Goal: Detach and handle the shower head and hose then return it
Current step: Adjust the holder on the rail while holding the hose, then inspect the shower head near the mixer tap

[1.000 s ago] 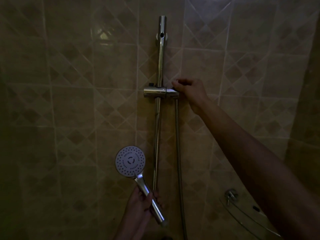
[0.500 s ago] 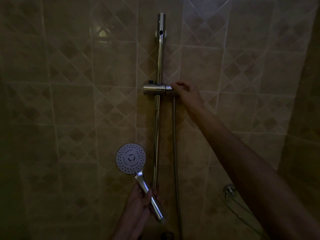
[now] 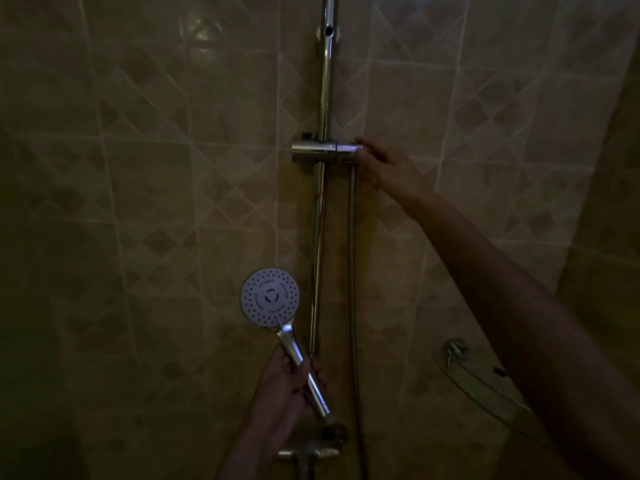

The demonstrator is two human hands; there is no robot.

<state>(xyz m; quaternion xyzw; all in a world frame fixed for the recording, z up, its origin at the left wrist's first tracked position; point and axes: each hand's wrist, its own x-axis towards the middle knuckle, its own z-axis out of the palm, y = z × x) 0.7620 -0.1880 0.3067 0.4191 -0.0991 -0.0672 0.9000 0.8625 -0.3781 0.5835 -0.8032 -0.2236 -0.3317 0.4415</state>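
The shower head (image 3: 270, 296), a round white spray face on a chrome handle, is off its holder and points toward me, low and left of the rail. My left hand (image 3: 287, 382) grips the chrome handle. A metal hose (image 3: 352, 258) hangs straight down just right of the chrome slide rail (image 3: 325, 81). The chrome holder (image 3: 320, 152) sits on the rail at mid height. My right hand (image 3: 384, 166) is at the holder's right end, its fingertips on the end knob; how tightly they close is unclear in the dim light.
The wall is tan tile with a diamond pattern. A glass corner shelf (image 3: 485, 386) with a chrome bracket sits at lower right under my right forearm. The chrome tap fitting (image 3: 308, 452) shows at the bottom below my left hand.
The view has tilted down, so the rail and holder sit higher in frame and the tap fitting appears. My right hand stays at the holder's end; my left still holds the shower head.
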